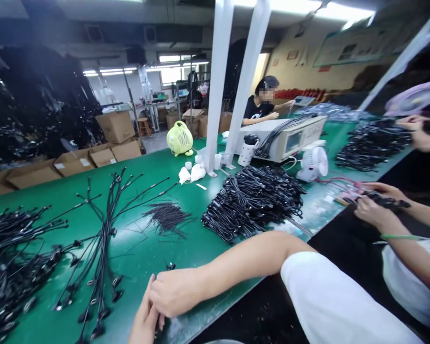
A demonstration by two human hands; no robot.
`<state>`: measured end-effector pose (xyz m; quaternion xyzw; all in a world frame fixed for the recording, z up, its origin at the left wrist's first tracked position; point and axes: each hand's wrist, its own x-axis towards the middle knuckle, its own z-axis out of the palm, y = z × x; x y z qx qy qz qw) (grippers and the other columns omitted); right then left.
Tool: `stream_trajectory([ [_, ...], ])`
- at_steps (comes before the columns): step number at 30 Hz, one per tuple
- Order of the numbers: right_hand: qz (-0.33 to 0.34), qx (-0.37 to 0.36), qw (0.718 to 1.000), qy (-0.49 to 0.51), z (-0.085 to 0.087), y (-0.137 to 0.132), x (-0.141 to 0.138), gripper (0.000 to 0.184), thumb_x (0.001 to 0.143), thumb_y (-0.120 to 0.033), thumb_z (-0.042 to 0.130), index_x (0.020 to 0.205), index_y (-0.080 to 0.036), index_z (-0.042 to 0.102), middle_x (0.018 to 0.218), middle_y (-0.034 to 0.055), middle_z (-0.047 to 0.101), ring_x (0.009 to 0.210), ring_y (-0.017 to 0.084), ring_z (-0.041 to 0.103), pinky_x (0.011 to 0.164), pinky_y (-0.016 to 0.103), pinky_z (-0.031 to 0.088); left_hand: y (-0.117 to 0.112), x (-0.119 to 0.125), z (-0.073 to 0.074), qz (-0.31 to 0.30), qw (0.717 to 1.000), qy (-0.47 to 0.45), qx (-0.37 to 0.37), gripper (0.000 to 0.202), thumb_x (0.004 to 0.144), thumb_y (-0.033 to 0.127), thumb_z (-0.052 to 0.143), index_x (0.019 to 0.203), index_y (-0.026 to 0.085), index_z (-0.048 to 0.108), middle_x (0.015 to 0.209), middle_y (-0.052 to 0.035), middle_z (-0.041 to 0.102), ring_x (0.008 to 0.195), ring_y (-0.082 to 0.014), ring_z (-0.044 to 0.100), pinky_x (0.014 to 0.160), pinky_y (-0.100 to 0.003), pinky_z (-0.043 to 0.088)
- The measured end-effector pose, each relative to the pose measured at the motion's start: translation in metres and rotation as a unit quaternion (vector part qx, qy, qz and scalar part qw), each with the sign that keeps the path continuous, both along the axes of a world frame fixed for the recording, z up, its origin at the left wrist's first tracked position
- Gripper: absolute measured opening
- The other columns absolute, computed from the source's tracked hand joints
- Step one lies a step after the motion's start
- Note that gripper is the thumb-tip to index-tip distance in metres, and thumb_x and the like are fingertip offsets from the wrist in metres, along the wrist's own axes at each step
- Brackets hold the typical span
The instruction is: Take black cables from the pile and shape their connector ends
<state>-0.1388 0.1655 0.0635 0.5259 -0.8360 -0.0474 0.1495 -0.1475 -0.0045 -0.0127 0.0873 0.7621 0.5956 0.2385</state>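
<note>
My right hand is closed and bent at the wrist, low over the near edge of the green table. Its fingers meet those of my left hand, which is partly cut off by the bottom of the view. Whatever lies between the fingers is hidden. A small black piece shows just beyond my right knuckles; whether it is held or lies on the table I cannot tell. Left of my hands is a loose bunch of black cables with plugs at the near ends. Thin black ties lie in a pile beyond.
Bundled black cables are heaped beyond my right forearm, and more cables at far left. White posts rise from the table. A white fan and a tester stand behind. Co-workers' hands work at right.
</note>
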Motion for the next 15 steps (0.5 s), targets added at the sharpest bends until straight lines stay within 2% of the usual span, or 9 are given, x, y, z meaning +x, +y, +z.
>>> stream_trajectory([
  [2, 0.013, -0.009, 1.000, 0.015, -0.003, 0.001, -0.001, 0.026, 0.090, -0.020, 0.054, 0.066, -0.012, 0.062, 0.068, 0.0070, 0.058, 0.062, 0.017, 0.057, 0.052, 0.031, 0.040, 0.002, 0.002, -0.004, -0.023, 0.999, -0.011, -0.023, 0.086, 0.068, 0.080, 0.052, 0.125, 0.016, 0.061, 0.055, 0.0003, 0.057, 0.055, -0.0204, 0.054, 0.056, -0.031, 0.045],
  [4, 0.002, -0.018, 0.999, 0.036, -0.008, 0.002, -0.002, 0.027, 0.091, -0.021, 0.053, 0.067, -0.011, 0.062, 0.066, 0.0071, 0.058, 0.058, 0.018, 0.057, 0.049, 0.030, 0.039, 0.004, 0.001, -0.006, -0.040, 0.998, -0.006, -0.046, 0.086, 0.071, 0.079, 0.049, 0.126, 0.013, 0.060, 0.049, 0.0017, 0.053, 0.048, -0.0199, 0.050, 0.052, -0.032, 0.044],
  [5, -0.016, -0.021, 0.998, 0.050, -0.010, 0.002, -0.004, 0.029, 0.091, -0.024, 0.052, 0.068, -0.010, 0.062, 0.066, 0.0079, 0.058, 0.056, 0.018, 0.056, 0.047, 0.031, 0.039, 0.006, -0.002, -0.007, -0.038, 0.998, 0.009, -0.052, 0.082, 0.073, 0.075, 0.050, 0.126, 0.013, 0.060, 0.051, 0.0006, 0.055, 0.052, -0.0213, 0.053, 0.056, -0.033, 0.047],
  [7, -0.062, -0.020, 0.995, 0.076, -0.016, 0.000, -0.007, 0.029, 0.091, -0.024, 0.051, 0.068, -0.008, 0.062, 0.063, 0.0087, 0.057, 0.052, 0.018, 0.054, 0.044, 0.030, 0.038, 0.009, -0.010, -0.006, -0.023, 0.997, 0.052, -0.055, 0.069, 0.075, 0.066, 0.055, 0.122, 0.016, 0.062, 0.064, -0.0031, 0.064, 0.073, -0.0259, 0.064, 0.072, -0.036, 0.052],
  [8, -0.086, -0.019, 0.993, 0.081, -0.018, -0.002, -0.009, 0.026, 0.089, -0.021, 0.052, 0.068, -0.008, 0.062, 0.062, 0.0086, 0.056, 0.051, 0.017, 0.053, 0.043, 0.030, 0.036, 0.011, -0.015, -0.006, -0.012, 0.996, 0.067, -0.052, 0.061, 0.075, 0.060, 0.057, 0.119, 0.019, 0.064, 0.072, -0.0047, 0.067, 0.088, -0.0279, 0.066, 0.082, -0.038, 0.052],
  [10, -0.144, -0.025, 0.987, 0.067, -0.021, -0.005, -0.013, 0.018, 0.084, -0.014, 0.053, 0.069, -0.008, 0.062, 0.061, 0.0077, 0.056, 0.049, 0.017, 0.052, 0.040, 0.028, 0.034, 0.015, -0.025, -0.006, 0.013, 0.998, 0.062, -0.030, 0.047, 0.074, 0.052, 0.061, 0.110, 0.023, 0.067, 0.089, -0.0062, 0.071, 0.113, -0.0295, 0.060, 0.097, -0.040, 0.048],
  [13, -0.236, -0.073, 0.969, 0.012, -0.021, -0.010, -0.015, 0.013, 0.082, -0.012, 0.051, 0.074, -0.010, 0.061, 0.067, 0.0071, 0.059, 0.051, 0.017, 0.054, 0.038, 0.028, 0.033, 0.020, -0.042, -0.008, 0.051, 0.995, -0.071, 0.056, 0.039, 0.063, 0.043, 0.069, 0.097, 0.024, 0.069, 0.096, -0.0066, 0.073, 0.118, -0.0316, 0.059, 0.098, -0.044, 0.049],
  [15, -0.318, -0.137, 0.937, -0.045, -0.019, -0.012, -0.013, 0.013, 0.084, -0.018, 0.051, 0.082, -0.011, 0.063, 0.076, 0.0071, 0.064, 0.057, 0.019, 0.058, 0.040, 0.028, 0.035, 0.019, -0.054, -0.010, 0.079, 0.973, -0.176, 0.129, 0.041, 0.053, 0.039, 0.074, 0.090, 0.023, 0.069, 0.095, -0.0069, 0.073, 0.115, -0.0336, 0.060, 0.096, -0.046, 0.051],
])
